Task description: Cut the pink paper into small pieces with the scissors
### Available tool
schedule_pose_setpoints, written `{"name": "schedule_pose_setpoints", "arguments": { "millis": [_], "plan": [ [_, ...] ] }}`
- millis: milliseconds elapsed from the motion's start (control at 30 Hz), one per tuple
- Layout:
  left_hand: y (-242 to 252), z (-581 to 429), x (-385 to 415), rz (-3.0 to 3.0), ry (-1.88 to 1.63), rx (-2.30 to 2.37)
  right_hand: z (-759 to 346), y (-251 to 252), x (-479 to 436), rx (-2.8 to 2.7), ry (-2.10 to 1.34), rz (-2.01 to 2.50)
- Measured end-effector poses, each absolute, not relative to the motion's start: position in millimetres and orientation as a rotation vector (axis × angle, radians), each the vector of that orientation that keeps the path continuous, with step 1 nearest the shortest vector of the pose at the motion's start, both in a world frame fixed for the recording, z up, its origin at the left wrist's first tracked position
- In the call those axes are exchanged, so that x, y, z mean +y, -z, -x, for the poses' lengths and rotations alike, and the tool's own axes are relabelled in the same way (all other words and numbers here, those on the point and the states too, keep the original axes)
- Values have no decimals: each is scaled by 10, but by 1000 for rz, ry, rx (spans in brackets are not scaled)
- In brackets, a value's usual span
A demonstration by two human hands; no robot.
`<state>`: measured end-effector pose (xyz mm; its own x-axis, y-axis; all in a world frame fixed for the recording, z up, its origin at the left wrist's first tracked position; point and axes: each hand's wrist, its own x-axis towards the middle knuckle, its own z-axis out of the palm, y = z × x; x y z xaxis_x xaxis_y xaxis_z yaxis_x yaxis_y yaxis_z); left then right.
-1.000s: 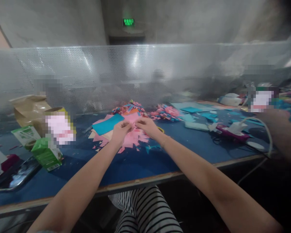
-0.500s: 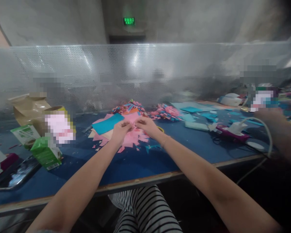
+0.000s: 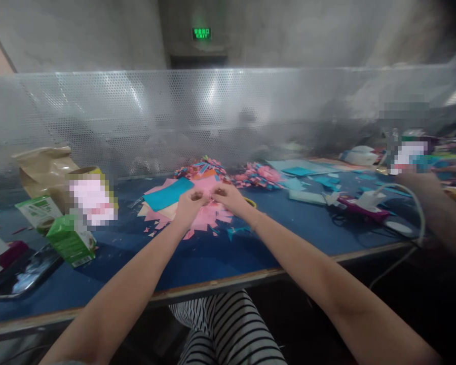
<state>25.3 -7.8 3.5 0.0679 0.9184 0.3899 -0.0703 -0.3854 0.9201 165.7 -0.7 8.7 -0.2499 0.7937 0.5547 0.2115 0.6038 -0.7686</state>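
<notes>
My left hand [image 3: 192,201] is closed in a pinch over a heap of pink paper pieces [image 3: 203,219]. Facing it, my right hand [image 3: 228,195] is pinched too, its fingertips close to those of the left. A bit of pink paper [image 3: 210,194] shows between the fingertips; its shape is too small to make out. A blue paper sheet [image 3: 169,193] lies on the heap to the left of my left hand. Behind my hands is a mound of multicoloured paper pieces [image 3: 203,167], with a pink and blue paper cluster [image 3: 260,175] to its right.
Green-and-white cartons [image 3: 70,241], a brown paper bag [image 3: 45,170] and a phone [image 3: 26,274] stand or lie on the left. To the right are a purple power strip [image 3: 365,208] with a cable and blue paper scraps [image 3: 327,181]. Another person's arm [image 3: 433,203] reaches in at far right.
My hands stay over the pink heap, with only slight finger movement. The other person's arm at far right has shifted slightly.
</notes>
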Motion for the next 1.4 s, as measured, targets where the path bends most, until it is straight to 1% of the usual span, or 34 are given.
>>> {"name": "schedule_pose_setpoints", "arguments": {
  "millis": [267,500,833,1067,1233,1400],
  "plan": [
    [-82,-292,-149,-1286,-1208,834,-1654,-30,51,-1802,-688,777],
    [-97,-284,-167,-1191,-1222,756,-1652,-24,63,-1784,-752,712],
    [-97,-274,-116,-974,-1211,707,-1646,-16,73,-1833,-606,757],
    [-76,-268,-97,-914,-1250,686,-1649,-27,44,-1848,-376,804],
    [-70,-259,-75,-855,-1278,677,-1657,-52,-8,-1900,-163,757],
    [-95,-257,-72,-805,-1260,674,-1675,-86,-37,-1948,-48,709]
  ]
}}
